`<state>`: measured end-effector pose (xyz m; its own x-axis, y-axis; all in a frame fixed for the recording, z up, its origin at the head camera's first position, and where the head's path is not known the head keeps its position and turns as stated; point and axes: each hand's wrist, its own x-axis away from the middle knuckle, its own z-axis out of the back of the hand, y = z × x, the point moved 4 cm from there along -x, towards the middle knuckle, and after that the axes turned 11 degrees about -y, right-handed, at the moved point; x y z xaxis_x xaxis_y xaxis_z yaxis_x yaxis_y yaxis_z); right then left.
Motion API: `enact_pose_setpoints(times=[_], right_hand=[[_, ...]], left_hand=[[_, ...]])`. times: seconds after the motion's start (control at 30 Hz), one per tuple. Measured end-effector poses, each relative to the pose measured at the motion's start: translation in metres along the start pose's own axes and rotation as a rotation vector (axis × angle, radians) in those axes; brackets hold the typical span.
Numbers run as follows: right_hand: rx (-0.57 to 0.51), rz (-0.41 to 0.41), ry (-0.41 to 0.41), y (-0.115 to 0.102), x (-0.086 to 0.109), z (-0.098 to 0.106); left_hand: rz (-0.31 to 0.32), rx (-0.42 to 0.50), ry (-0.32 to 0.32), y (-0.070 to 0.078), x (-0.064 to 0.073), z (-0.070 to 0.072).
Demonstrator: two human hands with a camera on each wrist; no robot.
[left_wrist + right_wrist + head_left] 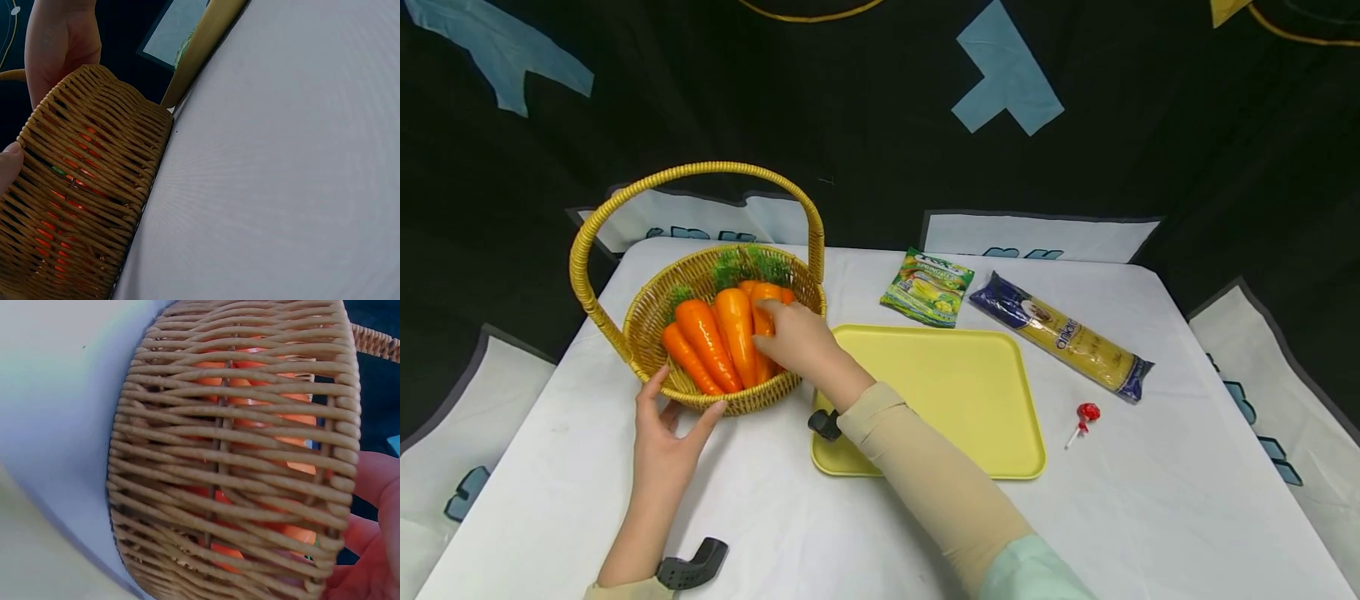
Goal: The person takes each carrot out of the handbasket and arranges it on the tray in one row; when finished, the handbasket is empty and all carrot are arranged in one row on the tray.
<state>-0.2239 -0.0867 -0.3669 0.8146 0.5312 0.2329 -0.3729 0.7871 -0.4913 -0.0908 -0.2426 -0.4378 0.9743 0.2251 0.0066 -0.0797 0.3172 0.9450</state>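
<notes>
A yellow wicker basket (767,400) with a tall arched handle stands on the left of the table. Several orange carrots (703,337) with green tops lie in it. My right hand (801,337) reaches over the rim and grips a carrot on the basket's right side. In the right wrist view, its fingers (381,544) show beyond the woven wall. At the front rim my left hand (666,442) touches the basket with thumb and fingers spread. One fingertip (9,165) rests at the rim in the left wrist view.
A yellow tray (940,400) lies right of the basket, under my right forearm. Behind it is a green candy packet (928,287). A pasta pack (1063,337) and a red lollipop (1084,417) lie to the right. A black patterned cloth hangs behind the table.
</notes>
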Motion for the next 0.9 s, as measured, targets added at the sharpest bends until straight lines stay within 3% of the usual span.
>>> enact_pose_setpoints(times=[0.37,0.7,0.9], right_hand=[[0.082,-0.020,0.005,-0.005,-0.012,-0.007],[0.106,-0.040,0.091,-0.007,-0.013,-0.011],[0.034,-0.004,0.134,-0.004,-0.011,-0.007]], left_hand=[[-0.003,0.004,0.003,0.002,0.002,0.000],[0.024,-0.005,0.004,-0.001,0.001,-0.001],[0.022,-0.013,0.003,0.001,0.001,-0.002]])
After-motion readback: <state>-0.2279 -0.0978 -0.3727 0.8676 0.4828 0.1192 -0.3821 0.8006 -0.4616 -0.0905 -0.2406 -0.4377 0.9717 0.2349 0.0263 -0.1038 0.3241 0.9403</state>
